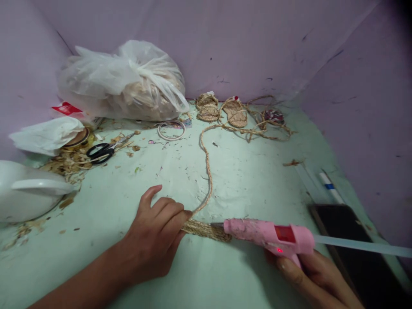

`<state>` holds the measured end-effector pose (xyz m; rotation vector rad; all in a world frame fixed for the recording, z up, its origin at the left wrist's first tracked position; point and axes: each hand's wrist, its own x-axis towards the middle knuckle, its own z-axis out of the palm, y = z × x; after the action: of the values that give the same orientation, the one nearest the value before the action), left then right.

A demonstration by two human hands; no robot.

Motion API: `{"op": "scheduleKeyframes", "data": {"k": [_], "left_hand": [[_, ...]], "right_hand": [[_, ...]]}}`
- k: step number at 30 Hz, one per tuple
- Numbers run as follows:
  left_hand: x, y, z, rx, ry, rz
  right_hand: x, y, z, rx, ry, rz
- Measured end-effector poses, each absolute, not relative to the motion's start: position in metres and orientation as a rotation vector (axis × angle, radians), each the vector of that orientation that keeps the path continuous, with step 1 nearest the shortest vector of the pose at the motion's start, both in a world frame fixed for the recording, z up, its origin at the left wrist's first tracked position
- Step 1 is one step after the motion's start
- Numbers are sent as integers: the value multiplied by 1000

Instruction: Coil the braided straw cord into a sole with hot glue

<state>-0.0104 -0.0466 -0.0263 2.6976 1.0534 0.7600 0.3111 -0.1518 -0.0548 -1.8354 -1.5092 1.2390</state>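
Note:
My left hand (161, 229) is closed on one end of a flat woven piece (207, 230) made of rows of braided straw cord. From its fingertips a loose length of the braided cord (207, 167) curves away to the back of the table. My right hand (309, 274) grips the handle of a pink hot glue gun (257, 231), whose red light is lit. The gun's nozzle (217, 225) points left, at the upper edge of the woven piece. Out of its back sticks a long clear glue stick (360, 245).
At the back lie small woven slippers (237, 113) with tangled cord. A full plastic bag (128, 86), a white ring (171, 130), black-handled scissors (106, 150) and a white jug (28, 191) stand left. To the right are a dark phone (354, 249) and a white pen (331, 188).

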Motion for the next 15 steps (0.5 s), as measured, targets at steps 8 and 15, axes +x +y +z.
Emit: {"op": "scheduleKeyframes", "data": {"k": [8, 15], "left_hand": [[-11, -46, -28, 2718, 1060, 776], [-11, -46, -26, 2735, 1054, 767]], "right_hand": [[316, -151, -52, -1857, -1496, 1248], [302, -147, -34, -1856, -1357, 1091]]}}
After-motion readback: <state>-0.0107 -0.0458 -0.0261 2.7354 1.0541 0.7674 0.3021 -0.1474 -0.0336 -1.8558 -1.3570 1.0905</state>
